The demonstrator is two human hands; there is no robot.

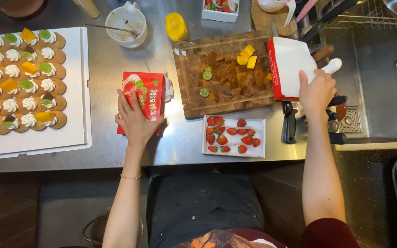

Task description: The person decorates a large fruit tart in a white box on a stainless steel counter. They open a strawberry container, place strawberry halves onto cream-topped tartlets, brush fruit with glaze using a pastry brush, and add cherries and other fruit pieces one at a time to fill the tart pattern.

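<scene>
Head view, looking straight down: my left hand lies flat with fingers spread on a red carton with a strawberry picture, pressing it against the steel surface; the palm covers the carton's near end and the fingers are not curled around it. Beyond that hand's fingertips stands a white bowl with a utensil resting in it. Off to the outer side of my left hand sits a white tray carrying rows of cookies topped with cream, green slices and orange pieces.

My right hand is closed on the near edge of a white box lid with a red rim, holding it tilted above the far corner of a wooden cutting board. On the board lie yellow fruit chunks and a few green slices. Between my two hands, nearer to me than the board, is a white box of strawberries, touching the board's near edge. Just inside my right wrist a black-handled knife lies on the surface. A yellow fruit stands past the board.
</scene>
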